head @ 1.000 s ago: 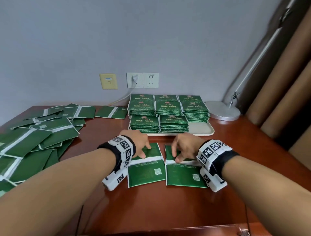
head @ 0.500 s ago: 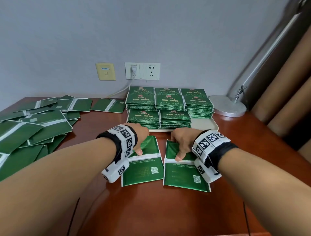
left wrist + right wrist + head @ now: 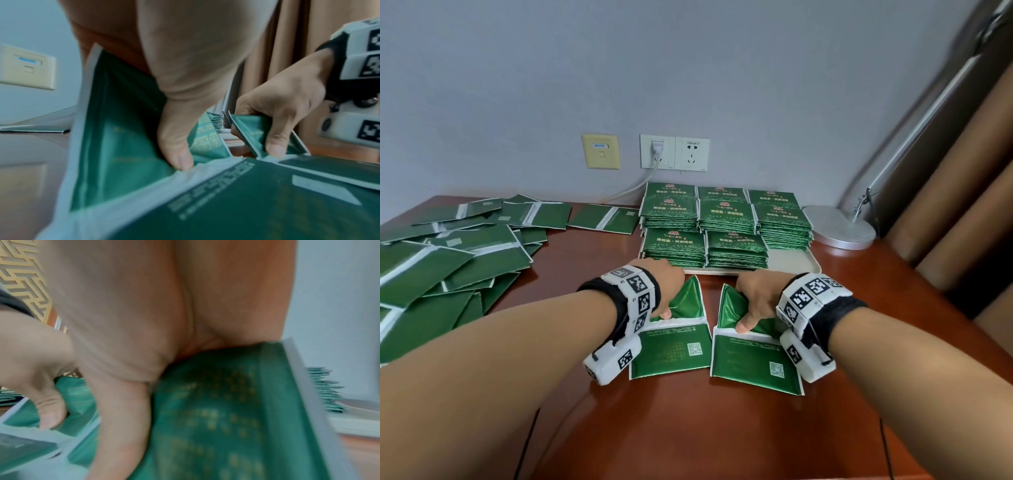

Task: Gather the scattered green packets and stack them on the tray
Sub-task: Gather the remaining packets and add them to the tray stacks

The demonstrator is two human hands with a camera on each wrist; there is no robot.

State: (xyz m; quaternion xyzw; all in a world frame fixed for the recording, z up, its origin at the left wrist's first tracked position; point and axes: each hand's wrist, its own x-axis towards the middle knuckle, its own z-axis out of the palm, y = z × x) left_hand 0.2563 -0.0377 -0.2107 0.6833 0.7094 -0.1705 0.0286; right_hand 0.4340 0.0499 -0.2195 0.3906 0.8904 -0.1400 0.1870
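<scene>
While the desk spans the whole lower view, the biggest change from the earlier frames lies just in front of the tray: the far halves of the two near packets, flat a second ago, now stand lifted and bent toward the person along their white middle bands.

A loose pile of unfolded packets covers the desk's left side; too many overlap for a count. One more lies alone between the pile and the tray.

On the tray stand five stacks of folded packets: three in the back row, two in the front. The front right corner of the tray is bare. A round lamp base sits just right of the tray. Three wall plates hang above, one with a plug and cord in it.

The left packet and the right packet lie side by side, near halves flat on the desk.

The left hand grips the raised half of its packet, thumb pressing at the white band. The right hand grips the other the same way, thumb at the fold, fingers curled over the far edge.
</scene>
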